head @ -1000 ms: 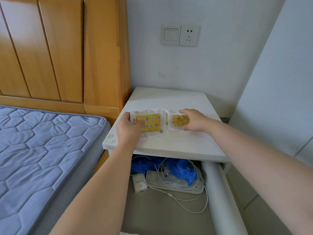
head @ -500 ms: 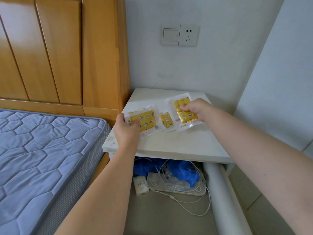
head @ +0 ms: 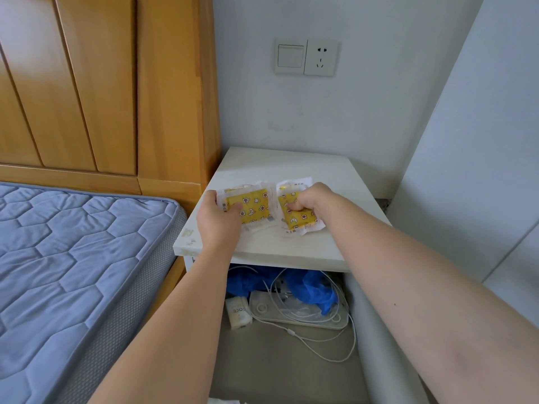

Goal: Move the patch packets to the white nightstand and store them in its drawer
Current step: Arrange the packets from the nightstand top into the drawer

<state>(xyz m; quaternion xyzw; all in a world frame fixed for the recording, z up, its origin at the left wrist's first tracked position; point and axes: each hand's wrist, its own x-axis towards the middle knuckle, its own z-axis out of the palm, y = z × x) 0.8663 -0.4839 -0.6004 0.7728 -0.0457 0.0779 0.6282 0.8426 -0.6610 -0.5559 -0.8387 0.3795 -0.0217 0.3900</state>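
Nearest, under the top of the white nightstand (head: 291, 164), the drawer (head: 379, 330) stands pulled out, holding a white cable (head: 335, 354), a small white pack (head: 237, 312) and crumpled blue plastic (head: 309, 287). The blue mattress (head: 73, 258) lies to its left.

On the top, by the front left corner, the left hand (head: 218, 220) grips a stack of yellow patch packets (head: 256, 207), thumb on top and fingers round its left edge, as it did half a second ago. The right hand (head: 306, 199) has come back from the middle of the top toward the front edge. Its fingers are curled down on a second lot of packets (head: 300, 221), which was lifted and tilted before and now lies flat, just beside the left stack. The lone packet seen between the hands earlier no longer shows apart.

Behind, the back edge meets the wall with its switch and socket (head: 306, 56).
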